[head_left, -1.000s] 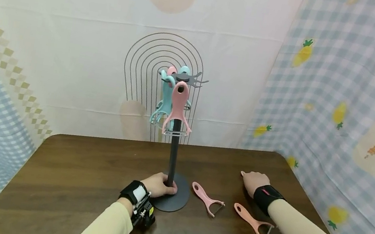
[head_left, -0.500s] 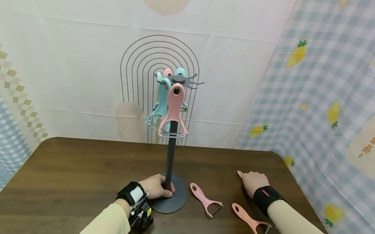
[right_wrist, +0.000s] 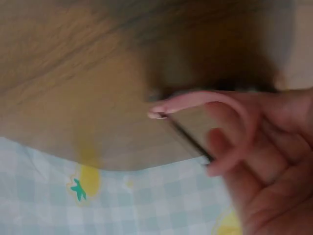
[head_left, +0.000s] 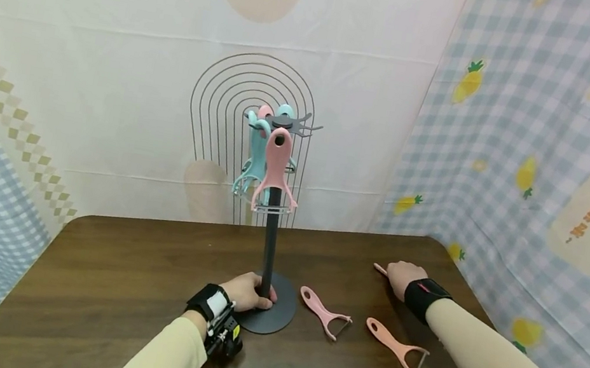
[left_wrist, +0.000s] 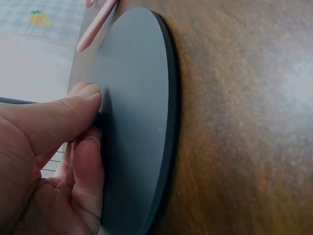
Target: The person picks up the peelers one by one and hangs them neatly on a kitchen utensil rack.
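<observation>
My left hand (head_left: 245,292) grips the dark grey post (head_left: 269,251) of a stand just above its round base (left_wrist: 137,98); thumb and fingers wrap the post in the left wrist view. At the right of the table, my right hand (head_left: 403,278) holds a pink peeler (right_wrist: 247,125), its forked head and blade showing in the right wrist view. Only the handle end pokes out past the hand in the head view. A pink peeler (head_left: 278,159) and a light blue peeler (head_left: 257,155) hang from the stand's hooks (head_left: 295,123), with others partly hidden behind.
Between stand and right arm, a pink peeler (head_left: 322,310) and an orange-pink peeler (head_left: 393,346) lie on the brown wooden table (head_left: 128,286). A white patterned cloth (head_left: 114,84) hangs behind; a blue checked cloth (head_left: 510,179) borders the right side.
My right hand has shifted slightly right with the peeler, and more of its handle shows. The left hand keeps its grip on the post. The head view has tilted slightly.
</observation>
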### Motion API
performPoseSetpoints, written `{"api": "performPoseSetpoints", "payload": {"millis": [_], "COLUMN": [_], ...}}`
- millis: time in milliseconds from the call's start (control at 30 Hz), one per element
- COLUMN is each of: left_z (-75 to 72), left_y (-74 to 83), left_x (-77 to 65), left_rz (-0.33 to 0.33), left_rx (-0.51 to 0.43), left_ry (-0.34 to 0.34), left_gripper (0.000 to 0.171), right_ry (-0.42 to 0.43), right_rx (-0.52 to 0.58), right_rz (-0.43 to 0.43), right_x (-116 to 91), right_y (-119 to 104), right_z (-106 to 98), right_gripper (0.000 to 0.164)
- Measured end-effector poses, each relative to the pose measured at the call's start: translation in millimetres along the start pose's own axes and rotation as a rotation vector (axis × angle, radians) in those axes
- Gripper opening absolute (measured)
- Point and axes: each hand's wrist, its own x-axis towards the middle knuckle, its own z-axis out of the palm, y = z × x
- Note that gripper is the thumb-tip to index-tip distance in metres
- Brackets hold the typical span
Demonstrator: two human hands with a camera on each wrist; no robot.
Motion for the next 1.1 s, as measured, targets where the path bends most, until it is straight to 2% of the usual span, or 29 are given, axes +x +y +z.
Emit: {"api": "performPoseSetpoints", "payload": {"millis": [133,200,400,567,667,800,933,1100], "left_z": [-1.8,-2.6,-3.4,-1.3,-1.0,-2.2,-2.7,-0.8], "left_y": [2.8,4.9,5.8,2.0,1.3,1.9,3.3,3.7], "left_x": [-2.3,-3.7,-5.7,-5.0,-4.0,-4.9,-6.8,-6.5], "left_rz": [-0.004,-0.006,-0.015,-0.016,-0.006,0.02,0.013,-0.013], "left_rx": [-0.017,-0.022,-0.037,-0.044,-0.046,-0.045,-0.032,-0.03], "left_ry": [-0.004,-0.007,-0.012,-0.007,-0.003,-0.011,-0.01,-0.001], "left_gripper": [0.008,0.009,0.012,0.014,0.013,0.012,0.012,0.014], "right_ry": [0.12,0.225,0.54,0.715,0.772,0.792,0.793,0.81], "right_rx": [0.07,0.136,0.435,0.631,0.677,0.7,0.712,0.697], "right_rz": [-0.03,-0.057,-0.19,-0.264,-0.294,-0.321,-0.332,-0.349], "right_x": [8,13,15,6,1,-3,-4,-4], "right_y": [-3,-9,-49,-84,-99,-112,-122,-130], "right_z": [-14,-29,-109,-174,-204,-228,-240,-246], "right_gripper": [0.006,0.009,0.019,0.024,0.027,0.029,0.029,0.024]}}
